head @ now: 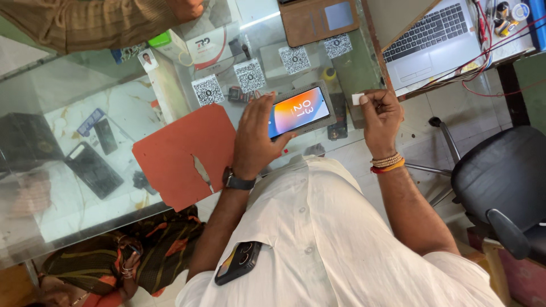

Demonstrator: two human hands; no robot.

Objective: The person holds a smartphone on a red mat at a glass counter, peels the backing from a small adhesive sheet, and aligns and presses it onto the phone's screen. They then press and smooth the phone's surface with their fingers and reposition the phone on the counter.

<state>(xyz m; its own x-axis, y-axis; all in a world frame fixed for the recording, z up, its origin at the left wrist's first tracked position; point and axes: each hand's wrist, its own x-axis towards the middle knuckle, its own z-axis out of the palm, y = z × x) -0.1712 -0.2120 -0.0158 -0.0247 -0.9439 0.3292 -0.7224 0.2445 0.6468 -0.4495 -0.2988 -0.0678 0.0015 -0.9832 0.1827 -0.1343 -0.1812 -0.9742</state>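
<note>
A glass counter (68, 222) carries an orange mat (182, 153) near its front edge. The left hand (256, 133) curls around a lit phone (300, 110), whose long axis slants toward the counter's right end. The right hand (380, 111), just right of the phone, pinches a small white piece (357, 99).

My left hand (254, 139) holds a smartphone (300, 110) at the frame's centre, above a glass counter (68, 210). My right hand (380, 116), just right of the phone, pinches a small square piece (357, 99). A flat mat (185, 154) lies on the counter left of my left hand. Code cards (250, 75) sit above the phone. A laptop (435, 35) lies upper right; an office chair (503, 182) stands at right. Another phone (239, 262) sits in my shirt pocket, lower centre.
</note>
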